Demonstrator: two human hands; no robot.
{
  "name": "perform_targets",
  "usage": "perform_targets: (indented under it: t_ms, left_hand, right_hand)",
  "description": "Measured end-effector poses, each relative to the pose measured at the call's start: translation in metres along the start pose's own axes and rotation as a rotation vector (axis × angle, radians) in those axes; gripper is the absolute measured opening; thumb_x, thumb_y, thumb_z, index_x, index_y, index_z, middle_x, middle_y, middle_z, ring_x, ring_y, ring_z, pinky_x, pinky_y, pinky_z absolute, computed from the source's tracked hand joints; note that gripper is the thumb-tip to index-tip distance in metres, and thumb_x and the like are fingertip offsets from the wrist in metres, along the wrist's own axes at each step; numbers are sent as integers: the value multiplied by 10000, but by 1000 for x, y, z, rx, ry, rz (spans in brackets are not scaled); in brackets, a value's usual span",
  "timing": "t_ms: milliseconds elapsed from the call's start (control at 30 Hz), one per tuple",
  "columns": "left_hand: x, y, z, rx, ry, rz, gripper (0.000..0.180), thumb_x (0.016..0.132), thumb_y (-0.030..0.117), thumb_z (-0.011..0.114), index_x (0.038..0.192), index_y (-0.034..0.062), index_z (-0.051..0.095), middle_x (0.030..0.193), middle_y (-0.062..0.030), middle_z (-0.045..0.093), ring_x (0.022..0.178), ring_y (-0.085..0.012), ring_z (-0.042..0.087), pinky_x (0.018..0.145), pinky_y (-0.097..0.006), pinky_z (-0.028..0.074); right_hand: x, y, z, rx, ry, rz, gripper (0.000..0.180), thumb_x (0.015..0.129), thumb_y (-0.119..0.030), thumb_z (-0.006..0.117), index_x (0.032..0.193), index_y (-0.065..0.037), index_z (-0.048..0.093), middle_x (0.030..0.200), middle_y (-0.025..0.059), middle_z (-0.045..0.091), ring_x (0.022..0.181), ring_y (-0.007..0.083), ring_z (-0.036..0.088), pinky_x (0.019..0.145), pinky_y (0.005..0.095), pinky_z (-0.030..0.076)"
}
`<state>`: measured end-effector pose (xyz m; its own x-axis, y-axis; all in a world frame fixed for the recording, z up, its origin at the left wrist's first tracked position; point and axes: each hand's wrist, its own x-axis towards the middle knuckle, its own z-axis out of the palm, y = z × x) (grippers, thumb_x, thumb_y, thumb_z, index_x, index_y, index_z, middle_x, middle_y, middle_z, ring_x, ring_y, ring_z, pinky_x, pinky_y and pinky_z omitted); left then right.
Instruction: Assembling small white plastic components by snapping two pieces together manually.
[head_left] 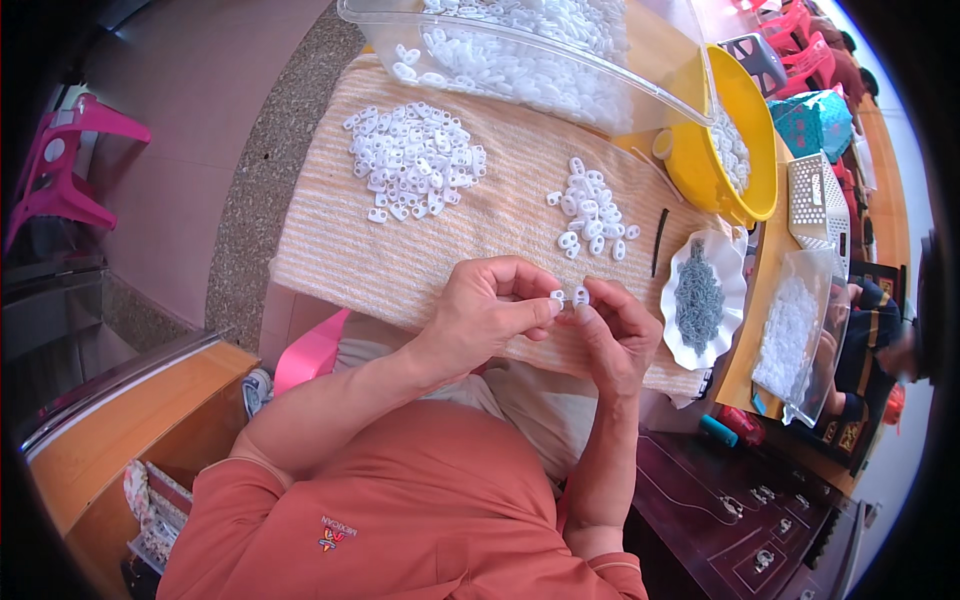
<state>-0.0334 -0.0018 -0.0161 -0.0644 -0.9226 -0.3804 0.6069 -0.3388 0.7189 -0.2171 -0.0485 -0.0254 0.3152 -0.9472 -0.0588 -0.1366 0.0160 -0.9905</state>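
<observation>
Above the near edge of a striped towel (480, 230), my two hands meet. Between its thumb and fingers, my left hand (485, 305) pinches a small white plastic piece (557, 297). A white oval plastic piece with holes (580, 296) is gripped upright by my right hand (618, 335). The two pieces are close together; whether something small joins them, I cannot tell. Beyond my left hand lies a large pile of small white pieces with holes (415, 155). A smaller pile of white oval pieces (592, 215) lies beyond my right hand.
A clear bin (520, 85) of white pieces stands at the back, beside a yellow bucket (755, 130). To the right are a scalloped white dish (735, 265) of small grey metal parts (698, 300), a black strip (660, 242) and a clear tray (835, 285). A pink stool (75, 165) stands left.
</observation>
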Motion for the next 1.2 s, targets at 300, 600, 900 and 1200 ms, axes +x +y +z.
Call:
perform_targets:
  t_ms: [300, 600, 900, 1200]
  left_hand:
    - [0, 1, 1, 2, 4, -3, 170, 832, 40, 673, 987, -12, 625, 837, -46, 642, 730, -79, 608, 653, -226, 532]
    - [0, -1, 0, -11, 2, 7, 173, 828, 36, 674, 987, -15, 628, 842, -49, 643, 723, -83, 606, 653, -230, 531]
    - [-1, 1, 3, -78, 21, 25, 164, 834, 27, 664, 989, -12, 627, 863, -65, 653, 722, -87, 613, 649, -231, 535]
    - [-1, -1, 1, -159, -25, 41, 181, 844, 38, 656, 1009, -24, 615, 889, -73, 656, 768, -104, 632, 652, -217, 539]
  right_hand:
    - [1, 2, 0, -71, -4, -23, 254, 778, 5, 665, 1030, 36, 654, 925, 74, 658, 833, 121, 607, 739, 235, 479]
    - [1, 7, -3, -54, 146, 54, 233, 767, -4, 674, 995, 46, 662, 861, 89, 687, 788, 150, 650, 701, 266, 515]
    - [2, 9, 1, 93, 61, -25, 83, 853, 37, 594, 928, 64, 617, 874, 122, 661, 730, 148, 642, 681, 253, 534]
    - [4, -8, 9, 127, -134, 176, 137, 835, -32, 646, 952, 36, 629, 927, 48, 648, 822, 103, 610, 725, 229, 498]
